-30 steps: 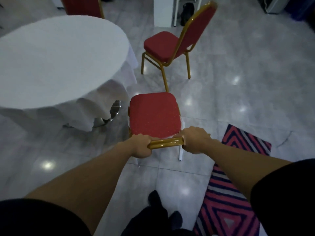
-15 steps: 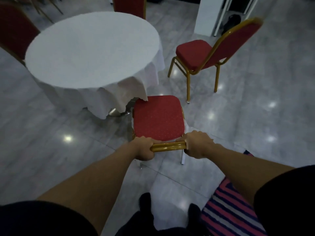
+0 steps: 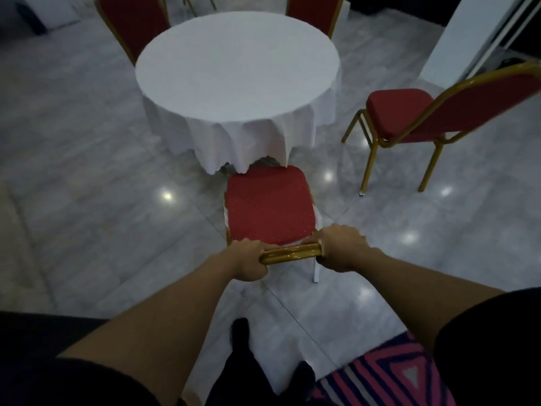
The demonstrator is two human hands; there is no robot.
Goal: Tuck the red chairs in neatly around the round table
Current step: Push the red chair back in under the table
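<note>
A red chair (image 3: 269,205) with a gold frame stands right in front of me, its seat front edge just at the hanging white cloth of the round table (image 3: 237,68). My left hand (image 3: 248,260) and my right hand (image 3: 341,247) both grip the gold top rail of its backrest. A second red chair (image 3: 401,112) stands apart to the right of the table, angled away. Two more red chairs sit close at the table's far side, one at far left (image 3: 134,22), one at far right (image 3: 314,10).
The floor is glossy grey marble with light reflections. A pink and dark striped rug (image 3: 389,379) lies at my lower right. A white pillar (image 3: 456,33) rises at the back right. My dark shoes (image 3: 243,335) show below the chair.
The chair in my hands has swung round to face the table squarely, and its seat edge now meets the tablecloth. The table moved to the centre of my view.
</note>
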